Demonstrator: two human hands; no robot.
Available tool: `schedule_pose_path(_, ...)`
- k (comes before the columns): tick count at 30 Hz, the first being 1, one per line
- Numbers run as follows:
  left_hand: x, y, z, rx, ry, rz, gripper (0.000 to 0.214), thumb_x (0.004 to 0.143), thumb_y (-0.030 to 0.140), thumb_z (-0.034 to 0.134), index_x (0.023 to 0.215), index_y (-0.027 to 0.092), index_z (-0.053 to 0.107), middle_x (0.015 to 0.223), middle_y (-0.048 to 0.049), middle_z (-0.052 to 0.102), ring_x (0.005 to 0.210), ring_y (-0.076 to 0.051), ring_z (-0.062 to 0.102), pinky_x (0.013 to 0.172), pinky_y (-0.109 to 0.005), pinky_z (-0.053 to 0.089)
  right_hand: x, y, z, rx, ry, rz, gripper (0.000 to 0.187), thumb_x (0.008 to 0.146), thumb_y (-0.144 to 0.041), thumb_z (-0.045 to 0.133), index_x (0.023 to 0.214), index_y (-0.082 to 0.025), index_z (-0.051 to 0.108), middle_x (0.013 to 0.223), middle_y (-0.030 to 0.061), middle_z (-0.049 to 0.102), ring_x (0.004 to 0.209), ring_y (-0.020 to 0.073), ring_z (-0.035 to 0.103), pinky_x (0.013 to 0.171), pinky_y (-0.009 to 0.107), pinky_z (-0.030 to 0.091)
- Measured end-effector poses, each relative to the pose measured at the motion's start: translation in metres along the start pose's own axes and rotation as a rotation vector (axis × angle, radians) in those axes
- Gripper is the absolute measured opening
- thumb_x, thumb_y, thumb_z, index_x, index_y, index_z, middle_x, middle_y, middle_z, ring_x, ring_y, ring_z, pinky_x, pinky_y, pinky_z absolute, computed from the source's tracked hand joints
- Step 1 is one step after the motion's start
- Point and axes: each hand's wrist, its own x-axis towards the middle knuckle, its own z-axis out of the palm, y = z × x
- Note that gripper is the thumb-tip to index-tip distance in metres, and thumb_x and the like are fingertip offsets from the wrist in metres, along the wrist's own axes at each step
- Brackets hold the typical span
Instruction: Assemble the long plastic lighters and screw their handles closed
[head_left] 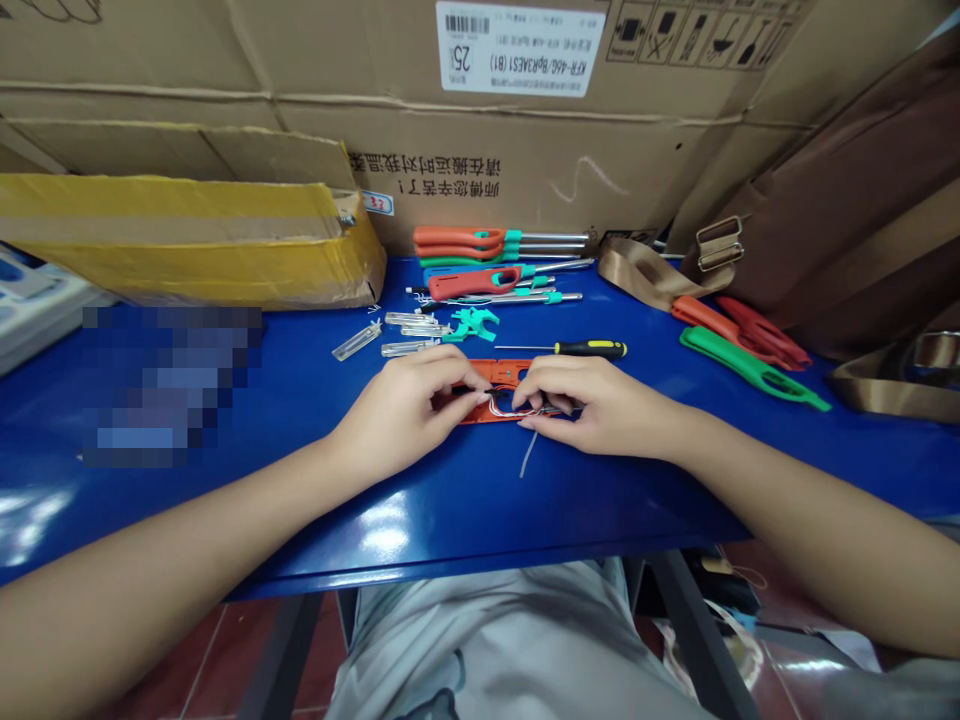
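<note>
An orange plastic lighter shell (501, 376) lies flat on the blue table (465, 500), with thin white wires inside it. My left hand (409, 405) rests on its left end, fingers curled and pinching at the shell. My right hand (592, 402) covers its right end, fingertips pressed on the wires. A short grey wire end (528, 455) trails toward me from under the right hand.
A yellow-handled screwdriver (577, 348) lies just behind the hands. Teal clips (472, 322) and clear tubes (405, 330) sit further back, then assembled long lighters (487, 262). Orange and green shells (742, 345) lie right. A yellow-taped box (195, 240) stands left; cardboard cartons (480, 110) wall the back.
</note>
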Motion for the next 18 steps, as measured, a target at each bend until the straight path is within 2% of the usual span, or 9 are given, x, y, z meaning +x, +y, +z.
schedule_pose_path(4, -0.0006, -0.0004, 0.0001, 0.008, -0.009, -0.006, 0.011, 0.095, 0.019, 0.064, 0.096, 0.016, 0.075, 0.091, -0.0037, 0.071, 0.074, -0.012, 0.063, 0.068, -0.023, 0.049, 0.0002, -0.0022, -0.0024, -0.009, -0.034, -0.005, 0.004, 0.093, -0.017, 0.065, 0.095, -0.016, 0.069, 0.087, 0.0023, 0.063, 0.069, 0.0101, 0.052, 0.064, 0.022, 0.043)
schedule_pose_path(8, -0.0007, 0.0002, 0.0003, 0.05, -0.025, -0.013, 0.013, 0.097, 0.017, 0.061, 0.099, 0.017, 0.074, 0.095, -0.0047, 0.071, 0.08, -0.014, 0.064, 0.07, -0.025, 0.049, 0.0016, -0.0021, -0.0014, -0.014, -0.008, -0.006, 0.011, 0.097, -0.017, 0.059, 0.093, -0.016, 0.069, 0.086, 0.0028, 0.065, 0.07, 0.0107, 0.054, 0.065, 0.023, 0.043)
schedule_pose_path(18, -0.0015, 0.0002, 0.0009, 0.084, -0.048, 0.005, 0.013, 0.095, 0.013, 0.061, 0.1, 0.017, 0.073, 0.098, -0.0032, 0.07, 0.082, -0.012, 0.064, 0.07, -0.023, 0.048, 0.0011, 0.0003, 0.0015, -0.028, 0.024, -0.034, 0.008, 0.095, -0.014, 0.061, 0.093, -0.015, 0.069, 0.083, 0.0015, 0.065, 0.067, 0.0097, 0.051, 0.063, 0.022, 0.042)
